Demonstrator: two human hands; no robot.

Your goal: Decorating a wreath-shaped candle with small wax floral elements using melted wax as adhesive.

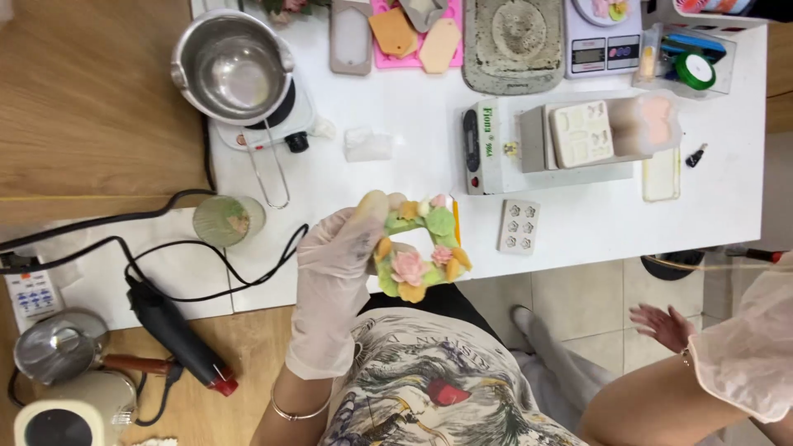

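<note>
White worktop (396,165) with a steel melting pot (233,66) far left on its hotplate, moulds and a scale along the far edge. Looks like the inspection stage — gloved left hand (334,281) grasps a square flower wreath (420,248), waxy petals in pink, orange and green, at the near edge. Right hand isn't visible — can't tell.

Your left hand (334,277) wears a thin, translucent, faintly wrinkled glove, and it grips a matt, waxy-looking floral wreath (419,248) in soft pastel tones. Up ahead, the steel pot (233,66) gleams, polished and reflective. The white tabletop (396,173) looks smooth with a slight sheen, beside warm grained wood flooring (91,99). The black heat gun (178,334) reads as matt plastic; its cable (165,248) looks rubbery.
</note>
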